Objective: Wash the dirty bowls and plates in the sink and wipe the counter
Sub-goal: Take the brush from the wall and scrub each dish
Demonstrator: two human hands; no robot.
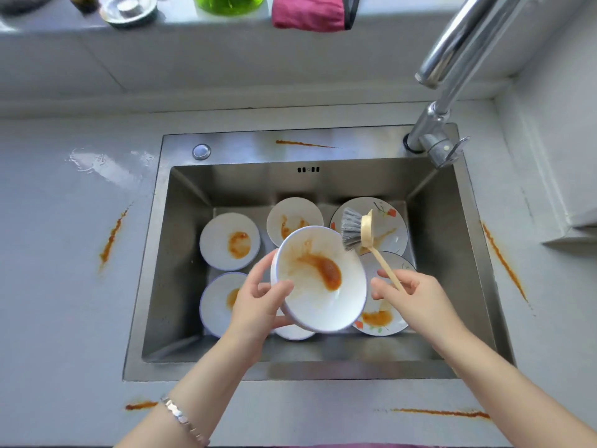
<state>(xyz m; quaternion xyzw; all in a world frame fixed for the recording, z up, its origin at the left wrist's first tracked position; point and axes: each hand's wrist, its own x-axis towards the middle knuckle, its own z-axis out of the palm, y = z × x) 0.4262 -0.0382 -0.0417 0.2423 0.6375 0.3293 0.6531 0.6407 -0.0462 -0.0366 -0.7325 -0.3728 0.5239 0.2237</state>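
1. Sink (226, 147) walls box in the work. The floor is mostly covered by dishes, with bare steel strips showing along the left and near walls.
2. Faucet (452, 59) rises from the far-right rim corner. No water is visible from it.
3. Both forearms cross the near sink edge. There is a bracelet (181, 418) on the left wrist.
4. Counter (64, 286) is pale grey and surrounds the sink.
   - Orange sauce streaks lie left (111, 237), right (504, 263), near-left (140, 405) and near-right (442, 413).
   - One more streak is on the far sink rim (303, 143).
   - A water puddle (97, 163) sits far-left.
5. The far ledge holds a pink cloth (310, 11), a green bottle (229, 1) and a metal dish (129, 8).
6. Bowl (310, 305) is held tilted above the dishes at mid-sink, with its opening facing up towards the camera. It is white with an orange sauce smear inside.
7. Left hand (258, 302) grips the bowl's left rim, thumb over the edge and fingers curled behind.
8. Right hand (416, 302) pinches the brush (355, 231) handle between thumb and fingers. The grey bristles are at the bowl's far-right rim, but I can't tell whether they touch it.
9. Five dirty plates sit on the sink floor: far-left (229, 240), far-middle (292, 218), far-right floral (387, 221), near-left (216, 302) and near-right floral (381, 318). All are sauce-stained.
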